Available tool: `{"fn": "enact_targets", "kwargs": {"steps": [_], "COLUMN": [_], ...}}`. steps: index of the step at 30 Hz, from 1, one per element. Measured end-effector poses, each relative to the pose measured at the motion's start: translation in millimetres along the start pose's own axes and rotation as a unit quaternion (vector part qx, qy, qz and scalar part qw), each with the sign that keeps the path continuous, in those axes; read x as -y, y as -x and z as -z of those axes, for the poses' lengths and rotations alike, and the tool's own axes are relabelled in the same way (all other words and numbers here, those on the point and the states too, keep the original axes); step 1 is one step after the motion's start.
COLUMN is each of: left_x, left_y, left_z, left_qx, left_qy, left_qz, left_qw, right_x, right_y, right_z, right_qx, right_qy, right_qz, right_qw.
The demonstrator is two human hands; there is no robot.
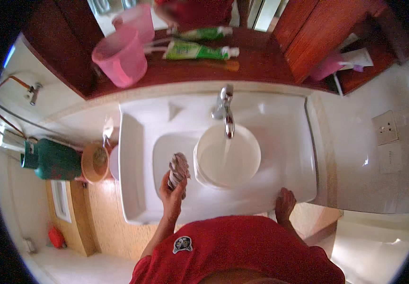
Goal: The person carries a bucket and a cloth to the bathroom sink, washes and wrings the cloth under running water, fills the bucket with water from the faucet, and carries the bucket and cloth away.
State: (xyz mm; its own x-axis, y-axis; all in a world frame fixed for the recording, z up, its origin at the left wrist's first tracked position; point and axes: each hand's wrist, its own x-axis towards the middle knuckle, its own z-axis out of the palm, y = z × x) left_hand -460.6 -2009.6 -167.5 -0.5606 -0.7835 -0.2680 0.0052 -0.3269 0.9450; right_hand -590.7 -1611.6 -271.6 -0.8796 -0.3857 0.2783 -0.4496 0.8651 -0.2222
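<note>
My left hand (170, 191) is closed around a wrung-up greyish-pink cloth (179, 166), held over the left part of the white sink (133, 189). Right of the cloth, a round white bucket (198, 177) stands in the basin beneath the chrome faucet (224, 106). A stream of water runs from the spout into the bucket, which has pale, cloudy-looking water in it. At the front right, my right hand (285, 201) rests on the sink's rim, its fingers curled over the edge.
On the dark red shelf (266, 61) behind the sink are a pink cup (121, 59) and a green tube (197, 50), mirrored behind. Another pink cup (327, 67) sits in the right cubby. Lower left are a green gas cylinder (57, 159) and an orange bucket (89, 163).
</note>
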Motion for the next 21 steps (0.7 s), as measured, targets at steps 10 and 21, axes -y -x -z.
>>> {"fn": "enact_targets", "kwargs": {"steps": [10, 21], "left_x": [-55.7, -58.5], "left_y": [18.8, 60.9], "left_z": [-45.0, -49.7], "left_qx": [0.132, 0.054], "left_qy": [0.115, 0.057], "left_qz": [-0.027, -0.129], "left_qw": [0.984, 0.989], "right_x": [26.5, 5.8], "right_y": [-3.8, -1.0], "right_z": [33.0, 12.5], "right_qx": [-0.110, -0.020], "right_qy": [0.022, -0.012], "right_qz": [0.007, 0.017], "right_qw": [0.994, 1.000]}}
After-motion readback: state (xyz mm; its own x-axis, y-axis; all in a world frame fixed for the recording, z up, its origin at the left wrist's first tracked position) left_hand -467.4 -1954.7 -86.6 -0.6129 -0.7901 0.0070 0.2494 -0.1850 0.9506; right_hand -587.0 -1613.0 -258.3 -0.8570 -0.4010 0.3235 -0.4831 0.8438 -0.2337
